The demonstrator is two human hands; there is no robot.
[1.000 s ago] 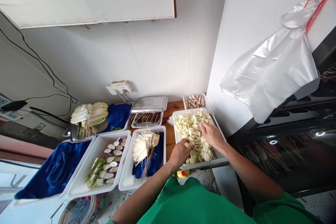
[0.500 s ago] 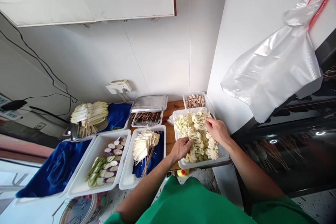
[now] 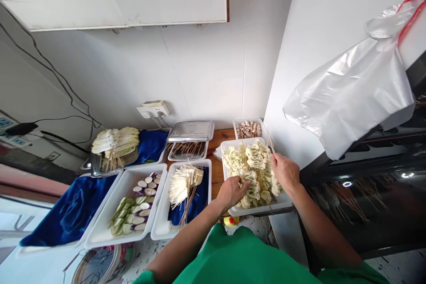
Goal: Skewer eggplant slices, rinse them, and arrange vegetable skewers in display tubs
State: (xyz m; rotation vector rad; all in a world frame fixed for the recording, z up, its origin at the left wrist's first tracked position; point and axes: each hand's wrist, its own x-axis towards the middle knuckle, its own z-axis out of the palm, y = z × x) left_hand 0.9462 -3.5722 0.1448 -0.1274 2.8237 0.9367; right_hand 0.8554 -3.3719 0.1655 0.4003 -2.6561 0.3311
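Skewered cauliflower point(image 3: 258, 159) fills a white plastic tray point(image 3: 282, 202) in front of me, several thin sticks poking up from the pile. At the tray's right side, my right hand point(image 3: 286, 172) is closed round a cauliflower skewer, its bare stick point(image 3: 270, 141) pointing up past my fingers. My left hand point(image 3: 232, 193) lies over the tray's left front edge. Its fingers are curled, thumb and fingertips pinching at a cauliflower skewer on the near side of the pile. My palm hides part of what it grips.
Left of the cauliflower stand trays of white mushroom skewers point(image 3: 184, 182), eggplant and green vegetable slices point(image 3: 133, 217), and cabbage skewers point(image 3: 115, 142). Behind it is a tray of brown skewered pieces point(image 3: 249, 129). A plastic bag point(image 3: 353, 84) hangs at right beside a dark display case point(image 3: 353, 208).
My right hand has moved right, to the tray's edge, and a stick now stands upright above it. My left hand has shifted slightly and stays at the pile's near left side.
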